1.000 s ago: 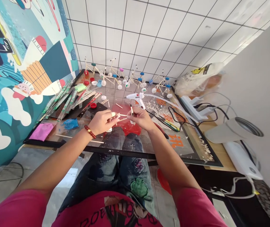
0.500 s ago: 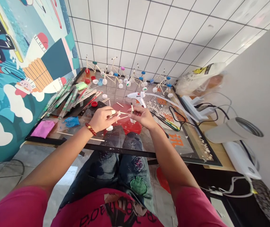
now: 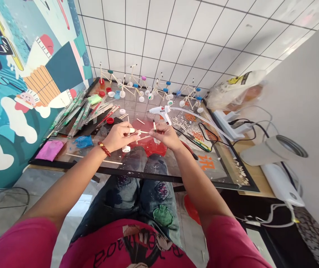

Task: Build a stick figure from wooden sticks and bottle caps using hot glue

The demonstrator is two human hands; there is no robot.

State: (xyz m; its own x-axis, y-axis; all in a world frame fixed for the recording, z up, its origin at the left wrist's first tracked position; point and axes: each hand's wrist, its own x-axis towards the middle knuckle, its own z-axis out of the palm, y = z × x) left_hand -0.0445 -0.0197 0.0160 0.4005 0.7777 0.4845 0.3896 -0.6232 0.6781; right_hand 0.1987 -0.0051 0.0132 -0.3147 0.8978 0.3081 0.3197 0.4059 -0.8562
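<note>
Above the glass-topped table, my left hand pinches a small frame of thin wooden sticks. A white bottle cap shows just below that hand; I cannot tell whether it is joined to the frame. My right hand is closed at the frame's other side, fingertips on a short pale stick with a black tip, which points up. Where the sticks meet is partly hidden by fingers. A white hot glue gun lies just beyond my right hand.
Several stick models with coloured caps stand along the tiled wall. Packaged sticks, pink clay and blue clay lie left. Box cutter, cables, power strip and a grey cylinder are right.
Both hands stay together at the stick frame with only slight finger movement. The whole view has shifted a little; nothing was taken up or let go.
</note>
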